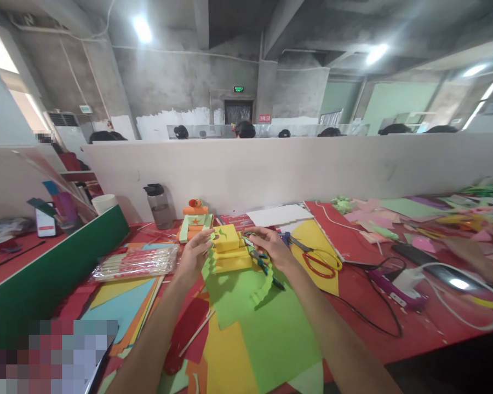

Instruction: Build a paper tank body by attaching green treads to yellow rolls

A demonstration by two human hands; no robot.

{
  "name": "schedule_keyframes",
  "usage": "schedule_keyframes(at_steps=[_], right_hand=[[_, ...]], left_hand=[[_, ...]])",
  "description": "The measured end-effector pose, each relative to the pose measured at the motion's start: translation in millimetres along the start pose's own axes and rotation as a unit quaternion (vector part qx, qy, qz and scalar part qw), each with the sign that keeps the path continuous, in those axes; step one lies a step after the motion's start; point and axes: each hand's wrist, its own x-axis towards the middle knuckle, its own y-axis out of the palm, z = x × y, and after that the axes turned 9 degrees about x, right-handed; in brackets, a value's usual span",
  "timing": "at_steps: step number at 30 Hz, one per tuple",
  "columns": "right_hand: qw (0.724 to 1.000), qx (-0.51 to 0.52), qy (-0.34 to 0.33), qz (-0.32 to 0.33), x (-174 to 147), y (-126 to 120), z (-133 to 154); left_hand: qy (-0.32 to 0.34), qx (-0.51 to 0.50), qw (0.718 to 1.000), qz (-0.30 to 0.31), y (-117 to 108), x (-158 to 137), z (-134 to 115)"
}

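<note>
A yellow folded-paper model [230, 258], with a box-like top and a wavy green strip on it, stands on a sheet of green paper [271, 328]. My left hand [194, 256] is closed at its left side, fingertips on the upper box. On the other side my right hand [273, 247] has thumb and fingers drawn together close to the model; what lies between them is too small to make out. Beneath that hand are teal-handled pliers [266, 267] and a wavy-cut green paper strip [263, 290]. Scissors with red and yellow handles [322, 264] lie to the right.
An orange and green paper model [195, 223] and a water bottle [158, 207] stand near the white partition [291, 169]. Packaged sticks [137, 262] lie left. A purple power strip [398, 290], phone [439, 268] and cables occupy the right; a green divider [66, 257] edges the left.
</note>
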Motion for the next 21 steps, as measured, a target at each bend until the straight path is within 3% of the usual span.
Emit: schedule_keyframes(at_steps=[6,11,17,21], right_hand=[[0.994,-0.089,-0.063,-0.021,0,8,-3],[0.978,-0.146,-0.141,-0.037,-5,19,-3],[0.946,-0.252,-0.2,-0.033,-11,26,-6],[0.932,-0.282,-0.226,-0.025,-13,28,-6]], left_hand=[[0.042,0.17,0.984,-0.025,7,-3,3],[0.126,0.271,0.954,0.037,19,-14,0],[0.143,0.274,0.941,0.137,28,-24,-2],[0.137,0.287,0.941,0.12,30,-23,-1]])
